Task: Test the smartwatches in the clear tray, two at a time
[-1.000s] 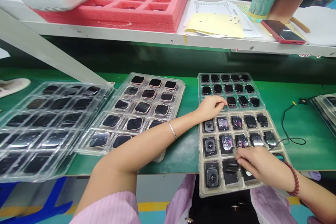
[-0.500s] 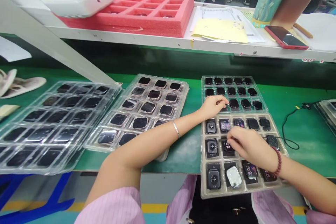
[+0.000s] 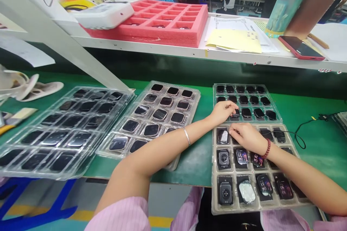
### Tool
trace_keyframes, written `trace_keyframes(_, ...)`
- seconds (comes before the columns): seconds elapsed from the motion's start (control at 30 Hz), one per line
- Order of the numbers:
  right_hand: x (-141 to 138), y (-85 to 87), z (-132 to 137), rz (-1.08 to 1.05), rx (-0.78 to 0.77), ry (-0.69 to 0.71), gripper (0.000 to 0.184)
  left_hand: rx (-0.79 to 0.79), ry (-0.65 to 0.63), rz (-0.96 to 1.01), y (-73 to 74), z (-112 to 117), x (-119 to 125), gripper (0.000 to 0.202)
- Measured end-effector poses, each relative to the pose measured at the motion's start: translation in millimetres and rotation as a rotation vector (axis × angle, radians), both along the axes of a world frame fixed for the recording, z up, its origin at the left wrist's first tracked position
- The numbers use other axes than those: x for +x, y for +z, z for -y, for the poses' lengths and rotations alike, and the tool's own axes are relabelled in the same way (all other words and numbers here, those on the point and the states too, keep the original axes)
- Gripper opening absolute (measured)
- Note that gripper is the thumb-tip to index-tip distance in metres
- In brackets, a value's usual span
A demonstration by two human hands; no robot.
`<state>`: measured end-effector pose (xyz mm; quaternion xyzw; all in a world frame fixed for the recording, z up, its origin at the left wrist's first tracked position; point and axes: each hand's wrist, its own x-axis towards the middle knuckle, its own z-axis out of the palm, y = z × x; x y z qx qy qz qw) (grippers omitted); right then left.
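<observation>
Left hand (image 3: 224, 112), in the head view, ends a forearm stretched forward from a bent elbow, palm down, its fingers drawn close together at a dark watch unit (image 3: 235, 114) in the near row of the clear tray (image 3: 278, 117). Right hand (image 3: 247, 137) comes in from the lower right across the beige tray (image 3: 214, 187), fingers curled and tips just beside a whitish watch unit (image 3: 224, 137) in its far-left compartment; whether either hand grips anything, I cannot tell.

A phone (image 3: 302, 48) and yellow paper (image 3: 234, 40) lie on the white shelf (image 3: 173, 51).
</observation>
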<state>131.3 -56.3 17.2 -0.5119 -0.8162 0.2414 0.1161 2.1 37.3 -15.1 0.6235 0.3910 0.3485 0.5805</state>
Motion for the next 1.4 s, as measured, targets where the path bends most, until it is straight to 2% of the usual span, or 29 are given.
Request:
trace_keyframes(0.2,1,-0.4,-4,-0.032,-0.040,-0.011,0.028,-0.016,0.002,0.007,2.0,1,0,0.016)
trace_keyframes(0.5,-4,0.2,-3,-0.047,-0.064,-0.061,0.022,0.002,0.008,-0.001,-3.1,-1,1,0.016)
trace_keyframes(0.73,-3,-2.7,-4,-0.033,-0.060,-0.056,0.022,0.009,0.006,-0.009,-1.5,0,1,0.017)
trace_keyframes(0.87,-3,-5.0,-1,0.000,0.051,-0.059,0.016,0.020,0.006,-0.017,-2.4,0,1,0.017)
trace_keyframes(0.93,-4,-2.2,8,0.043,0.142,-0.052,0.013,0.026,0.005,-0.015,-4.0,-1,1,0.017)
trace_keyframes(1.0,-7,2.8,23,0.099,0.176,0.024,0.014,0.031,0.001,-0.007,-5.8,-1,1,0.017)
trace_keyframes(1.1,-13,10.5,48,0.247,0.100,0.198,0.014,0.037,-0.005,-0.001,-8.0,-2,1,0.017)
trace_keyframes(1.17,-14,14.5,58,0.299,0.032,0.250,0.015,0.038,-0.009,-0.009,-8.8,-3,1,0.016)
trace_keyframes(1.33,-11,19.4,55,0.006,-0.109,0.238,0.021,0.034,-0.010,-0.005,-8.5,-2,1,0.016)
trace_keyframes(1.4,-8,16.6,51,0.010,-0.106,0.196,0.022,0.030,-0.008,-0.007,-6.9,-2,1,0.016)
